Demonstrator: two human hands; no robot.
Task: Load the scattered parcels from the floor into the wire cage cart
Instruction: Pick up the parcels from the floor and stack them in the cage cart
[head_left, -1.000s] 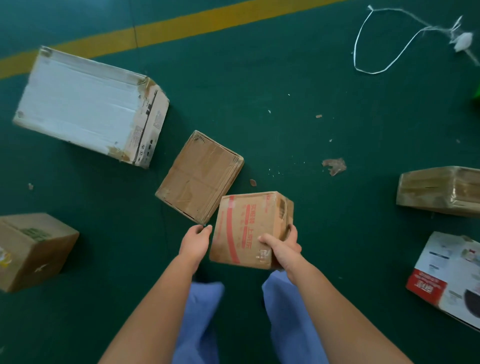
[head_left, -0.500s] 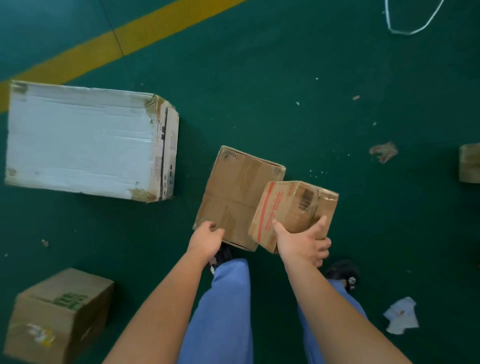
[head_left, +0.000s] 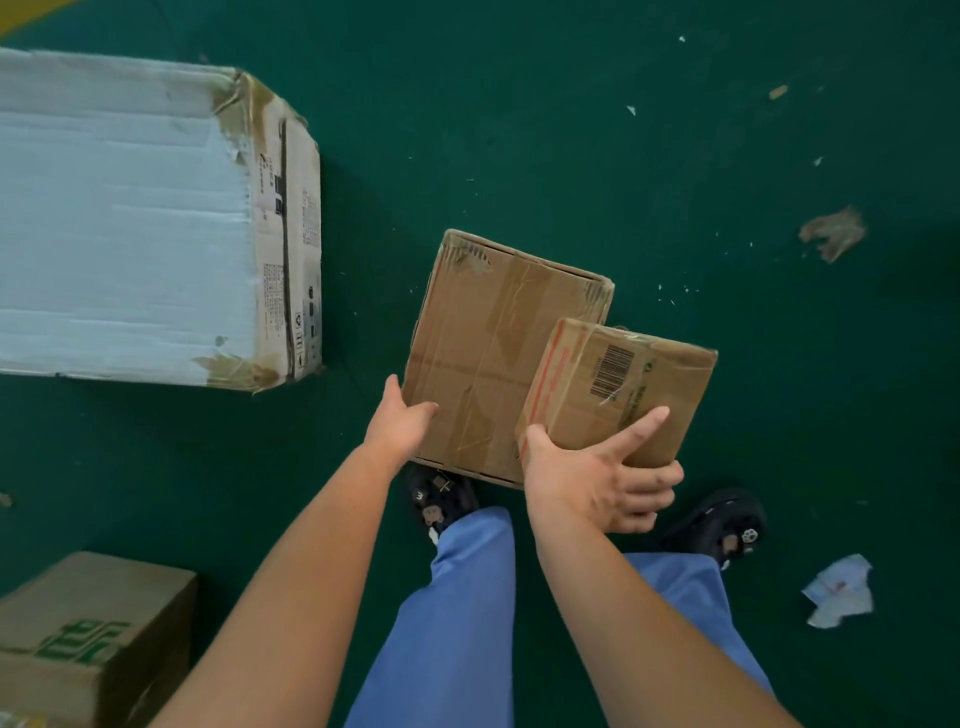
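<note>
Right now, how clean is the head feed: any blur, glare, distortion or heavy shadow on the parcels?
Head view: sharp centrally, the barcode on the small box resolves; the white box looks washed out and bows at the left edge, wide-angle distortion; soft shadows beside the flat box; the green-printed box sits dim and slightly soft; no hard glare on the floor.

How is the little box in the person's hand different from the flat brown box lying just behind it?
The small barcode box is gripped by the right hand and tilted; the flat brown box lies on the green floor, the left hand at its corner. The small one has red stripes and a barcode; the flat one is plain, wider, with tape marks. Both are worn brown cardboard.
</note>
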